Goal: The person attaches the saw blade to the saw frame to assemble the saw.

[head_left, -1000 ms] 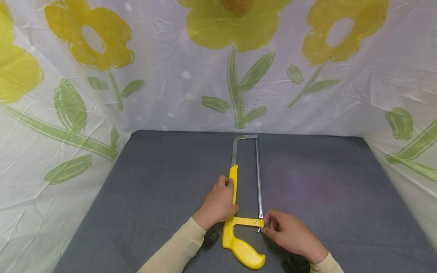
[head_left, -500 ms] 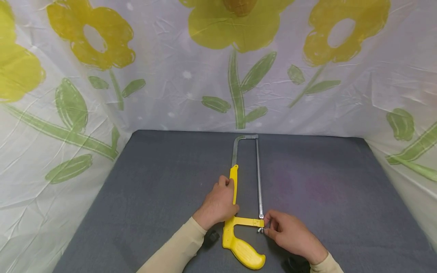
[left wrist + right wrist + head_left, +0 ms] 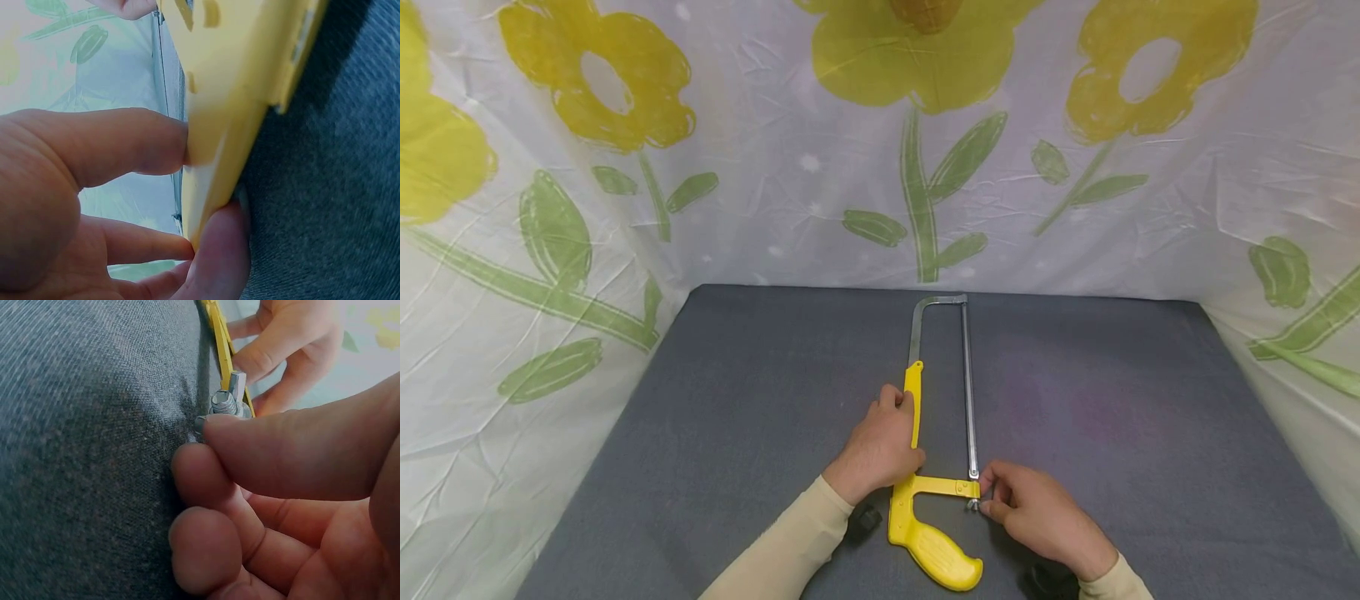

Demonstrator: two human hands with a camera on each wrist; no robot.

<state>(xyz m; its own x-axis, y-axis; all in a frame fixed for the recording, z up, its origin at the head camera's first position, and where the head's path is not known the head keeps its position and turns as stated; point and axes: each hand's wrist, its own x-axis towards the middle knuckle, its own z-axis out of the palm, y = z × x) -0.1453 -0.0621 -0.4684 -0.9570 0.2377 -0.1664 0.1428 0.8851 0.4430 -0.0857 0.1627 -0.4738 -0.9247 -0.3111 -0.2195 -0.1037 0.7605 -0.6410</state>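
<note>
A hacksaw lies on the table in the head view, its yellow handle toward me and its silver front bow pointing away. My left hand grips the yellow spine of the frame; the left wrist view has thumb and fingers on either side of that yellow part. Along the right side runs the narrow blade. At its near end, my right hand pinches a small metal wing nut between thumb and forefinger. The threaded bolt end sticks out of the nut, whose lower part the fingers hide.
Dark grey cloth covers the table. Behind and at both sides hangs a pale curtain with yellow flowers. A dark wrist device shows under the left wrist, another under the right.
The wing nut's wings have turned a little at the right fingertips. Both hands and the hacksaw keep nearly the same places.
</note>
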